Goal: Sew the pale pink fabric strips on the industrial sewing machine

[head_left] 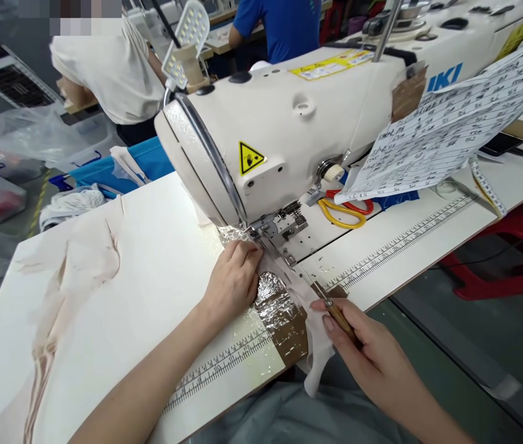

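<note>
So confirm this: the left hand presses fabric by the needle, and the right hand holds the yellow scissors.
Not the scissors. The head view shows the right hand holding a wooden-handled awl; the yellow scissors lie untouched under the machine arm. The left hand does press fabric by the needle.

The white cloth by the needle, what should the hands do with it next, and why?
Probably ease the white cloth forward under the presser foot: the left hand presses it flat there, and the right hand holds a wooden-handled awl against it.

Bright even light, edges bowed (foil (274, 295) glares).
</note>
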`<action>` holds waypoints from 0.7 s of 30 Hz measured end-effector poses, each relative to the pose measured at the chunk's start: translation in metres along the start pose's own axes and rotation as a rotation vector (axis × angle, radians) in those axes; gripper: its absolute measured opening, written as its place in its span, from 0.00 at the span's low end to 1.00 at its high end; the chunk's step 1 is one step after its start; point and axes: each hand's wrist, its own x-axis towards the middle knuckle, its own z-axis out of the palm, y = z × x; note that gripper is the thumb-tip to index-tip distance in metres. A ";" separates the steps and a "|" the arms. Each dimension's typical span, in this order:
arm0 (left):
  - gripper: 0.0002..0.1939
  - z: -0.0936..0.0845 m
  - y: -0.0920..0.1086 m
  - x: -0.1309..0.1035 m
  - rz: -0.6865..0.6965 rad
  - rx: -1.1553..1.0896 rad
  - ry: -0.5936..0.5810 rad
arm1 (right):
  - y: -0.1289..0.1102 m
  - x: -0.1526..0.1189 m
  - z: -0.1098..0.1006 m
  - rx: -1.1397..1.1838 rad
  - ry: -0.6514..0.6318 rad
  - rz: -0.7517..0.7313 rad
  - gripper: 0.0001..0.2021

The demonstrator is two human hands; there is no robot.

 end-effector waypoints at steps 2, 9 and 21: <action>0.15 0.001 -0.001 0.000 0.021 -0.021 0.022 | -0.002 0.002 0.000 -0.002 -0.010 -0.001 0.09; 0.18 0.003 -0.006 -0.002 -0.056 0.063 -0.023 | -0.006 0.016 0.005 -0.027 -0.016 -0.041 0.10; 0.17 0.007 -0.009 -0.005 -0.063 0.020 0.006 | -0.007 0.031 0.010 -0.045 -0.035 -0.067 0.09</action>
